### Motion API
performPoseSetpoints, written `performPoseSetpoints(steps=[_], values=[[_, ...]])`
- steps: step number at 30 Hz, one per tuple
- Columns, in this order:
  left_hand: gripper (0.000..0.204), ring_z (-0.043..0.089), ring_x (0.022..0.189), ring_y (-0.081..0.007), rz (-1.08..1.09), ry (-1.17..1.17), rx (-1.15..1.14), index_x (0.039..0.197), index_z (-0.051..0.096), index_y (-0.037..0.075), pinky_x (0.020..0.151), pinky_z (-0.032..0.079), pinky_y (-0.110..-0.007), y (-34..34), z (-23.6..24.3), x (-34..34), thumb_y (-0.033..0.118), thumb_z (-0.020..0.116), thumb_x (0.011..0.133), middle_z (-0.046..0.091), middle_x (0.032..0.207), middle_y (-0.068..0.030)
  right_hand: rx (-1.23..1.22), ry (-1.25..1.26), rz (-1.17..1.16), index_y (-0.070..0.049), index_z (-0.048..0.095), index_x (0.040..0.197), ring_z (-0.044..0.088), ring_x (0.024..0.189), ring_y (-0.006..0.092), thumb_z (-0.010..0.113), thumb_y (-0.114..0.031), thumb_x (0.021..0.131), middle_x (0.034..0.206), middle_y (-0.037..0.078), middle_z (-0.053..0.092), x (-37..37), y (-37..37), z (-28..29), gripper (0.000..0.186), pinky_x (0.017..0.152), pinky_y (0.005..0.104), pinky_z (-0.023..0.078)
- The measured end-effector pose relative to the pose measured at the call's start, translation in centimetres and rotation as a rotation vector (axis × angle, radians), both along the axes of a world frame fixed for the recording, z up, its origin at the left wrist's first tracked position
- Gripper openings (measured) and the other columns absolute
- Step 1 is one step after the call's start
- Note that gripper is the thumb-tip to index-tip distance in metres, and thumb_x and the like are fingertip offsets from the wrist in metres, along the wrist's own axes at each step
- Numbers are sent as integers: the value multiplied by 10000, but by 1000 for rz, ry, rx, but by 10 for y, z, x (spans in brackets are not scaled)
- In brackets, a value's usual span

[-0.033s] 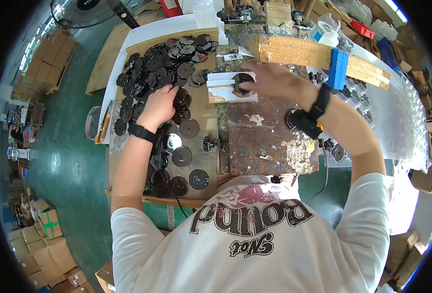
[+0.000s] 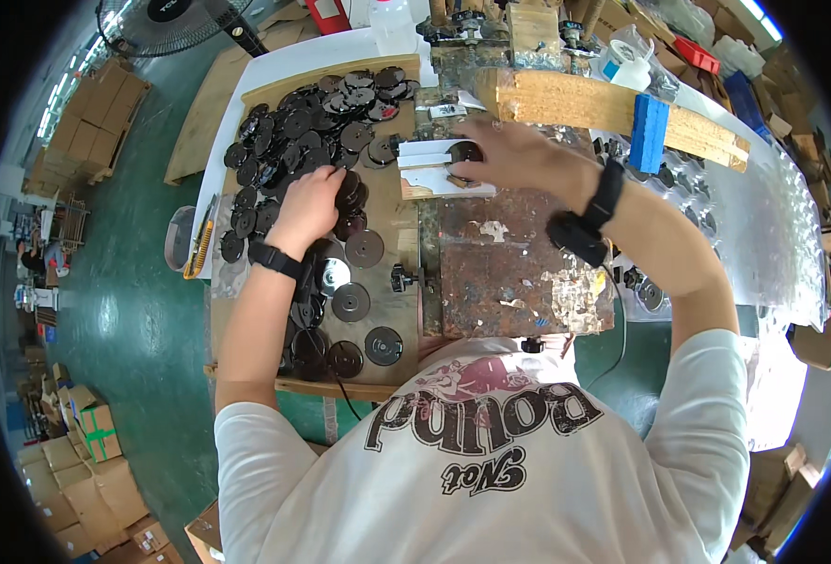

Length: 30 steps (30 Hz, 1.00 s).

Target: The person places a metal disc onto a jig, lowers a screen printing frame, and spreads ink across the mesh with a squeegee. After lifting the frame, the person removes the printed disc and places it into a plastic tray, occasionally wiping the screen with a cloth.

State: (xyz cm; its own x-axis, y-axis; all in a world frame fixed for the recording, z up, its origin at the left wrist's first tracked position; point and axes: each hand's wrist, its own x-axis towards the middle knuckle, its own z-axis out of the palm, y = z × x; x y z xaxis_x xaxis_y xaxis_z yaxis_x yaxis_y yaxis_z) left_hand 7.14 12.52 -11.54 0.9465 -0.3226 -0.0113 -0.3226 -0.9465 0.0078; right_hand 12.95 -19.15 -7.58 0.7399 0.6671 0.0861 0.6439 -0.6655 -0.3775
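Observation:
My left hand reaches onto a pile of glossy dark round discs. Its fingers are bent down and bunched among the discs, so whatever they hold is hidden. Over a white block fixture hovers my right hand, somewhat smeared by motion. Its thumb and fingers are apart around a dark disc at the fixture's right end; the thumb is close to the disc's edge, and I cannot tell whether it touches. Several single discs, such as a flat one, lie nearer to me on the wooden board.
A long chipboard strip with a blue block stands beyond my right hand. Small clamps edge the worn bench top. A yellow cutter lies far left. Clear plastic wrap covers the right side; a fan stands back left.
My right hand and wrist have shifted slightly, with the thumb now further left over the disc on the fixture. My left hand has barely moved.

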Motion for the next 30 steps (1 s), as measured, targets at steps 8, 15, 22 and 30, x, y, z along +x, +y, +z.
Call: performPoseSetpoints(steps=[8, 15, 22, 30], values=[[235, 615, 874, -367, -37, 17, -413, 1047, 645, 63, 757, 498, -419, -13, -6, 3, 137, 562, 840, 647, 932, -193, -1, 69, -49, -11, 642, 948, 639, 836, 370, 607, -302, 709, 888, 212, 653, 9, 7, -4, 379, 752, 443, 509], [282, 570, 755, -72, 271, 330, -975, 1140, 590, 26, 628, 500, -230, -14, -2, 17, 180, 618, 905, 619, 914, -8, 292, 107, -147, -28, 659, 909, 641, 814, 327, 607, -352, 720, 830, 176, 659, 12, -82, -13, 378, 733, 410, 506], [328, 587, 827, -64, 272, 365, -1168, 1190, 554, 53, 636, 466, -201, -18, 22, 12, 155, 632, 889, 641, 993, -8, 0, -86, -638, -64, 669, 989, 658, 858, 308, 657, -365, 704, 917, 154, 686, 43, -244, -26, 415, 786, 387, 514], [352, 571, 844, -44, 167, 418, -1101, 1247, 521, 91, 615, 429, -174, -62, 44, 12, 170, 595, 912, 635, 1035, 8, -222, -5, -1170, -54, 682, 1044, 643, 963, 322, 649, -347, 737, 990, 172, 682, 43, -389, -57, 425, 860, 390, 493]])
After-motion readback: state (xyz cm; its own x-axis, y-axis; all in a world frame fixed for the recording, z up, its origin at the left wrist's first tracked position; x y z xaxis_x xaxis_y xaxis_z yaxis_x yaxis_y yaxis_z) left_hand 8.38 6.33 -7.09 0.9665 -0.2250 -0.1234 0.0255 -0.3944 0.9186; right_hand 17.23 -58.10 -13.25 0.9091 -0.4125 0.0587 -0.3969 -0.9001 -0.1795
